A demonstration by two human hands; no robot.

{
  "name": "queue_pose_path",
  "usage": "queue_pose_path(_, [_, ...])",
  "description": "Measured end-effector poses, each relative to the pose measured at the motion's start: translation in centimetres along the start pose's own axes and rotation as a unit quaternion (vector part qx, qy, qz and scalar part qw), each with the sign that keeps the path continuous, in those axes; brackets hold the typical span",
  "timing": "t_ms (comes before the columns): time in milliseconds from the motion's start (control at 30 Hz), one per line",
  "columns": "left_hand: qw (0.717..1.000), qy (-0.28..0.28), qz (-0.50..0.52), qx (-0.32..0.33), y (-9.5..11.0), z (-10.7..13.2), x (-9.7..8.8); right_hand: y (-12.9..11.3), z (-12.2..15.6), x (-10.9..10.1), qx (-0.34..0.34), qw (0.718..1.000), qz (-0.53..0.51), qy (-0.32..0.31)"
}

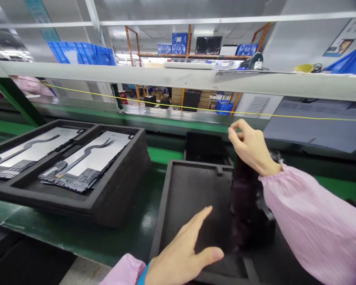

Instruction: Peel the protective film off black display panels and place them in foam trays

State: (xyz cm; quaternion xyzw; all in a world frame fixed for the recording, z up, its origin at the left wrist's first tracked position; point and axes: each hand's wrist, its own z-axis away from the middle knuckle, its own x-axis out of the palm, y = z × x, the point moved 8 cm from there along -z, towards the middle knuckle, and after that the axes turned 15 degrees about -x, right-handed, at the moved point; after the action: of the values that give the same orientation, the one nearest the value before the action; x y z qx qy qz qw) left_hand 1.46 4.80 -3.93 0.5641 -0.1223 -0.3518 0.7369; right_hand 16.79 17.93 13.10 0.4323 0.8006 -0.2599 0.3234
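Note:
My left hand (184, 249) lies flat, fingers spread, on the inner floor of a black foam tray (192, 190) in front of me. My right hand (250, 148) is raised over the tray's far right part, thumb and fingers pinched together; what they pinch is too small to tell. A dark blurred object (247, 206) hangs or stands under the right wrist, on the tray's right side. Both arms wear pink sleeves.
A stack of black foam trays (115, 190) at the left holds two flat silver panels (86, 158) with black cables. The green conveyor belt (136, 233) runs beneath. A yellow cord (178, 106) stretches across, under a grey shelf beam (178, 79). Blue bins sit behind.

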Motion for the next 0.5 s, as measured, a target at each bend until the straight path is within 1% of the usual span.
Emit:
queue_pose_path(33, [0.997,0.0,0.068,0.033,0.5,0.1,-0.3,-1.5,-1.1,-0.1,0.009,1.0,0.01,0.014])
queue_pose_path(100, [0.979,0.016,0.187,0.081,1.1,0.1,-1.2,-4.1,-2.5,1.3,0.017,1.0,0.013,-0.006])
queue_pose_path(167, [0.962,0.065,0.252,0.084,0.8,0.0,-2.2,-5.6,-2.7,3.5,0.002,0.998,-0.019,-0.056])
queue_pose_path(200, [0.955,0.09,0.271,0.076,0.4,-0.1,-2.6,-5.8,-2.3,4.5,-0.013,0.996,-0.043,-0.083])
queue_pose_path(267, [0.943,0.116,0.305,0.059,-0.4,-0.2,-3.2,-5.0,-0.9,5.7,-0.041,0.989,-0.074,-0.122])
queue_pose_path(333, [0.929,0.136,0.341,0.041,-1.3,-0.1,-3.7,-2.7,1.2,5.7,-0.047,0.987,-0.072,-0.136])
queue_pose_path(367, [0.922,0.147,0.358,0.031,-1.7,0.0,-3.9,-1.4,2.3,5.4,-0.043,0.988,-0.062,-0.132])
queue_pose_path(433, [0.91,0.159,0.383,0.019,-2.1,0.1,-4.2,0.8,4.5,4.4,-0.033,0.993,-0.04,-0.104])
queue_pose_path(500, [0.902,0.141,0.409,0.018,-2.1,0.1,-4.0,1.9,6.4,3.2,-0.024,0.998,-0.007,-0.051])
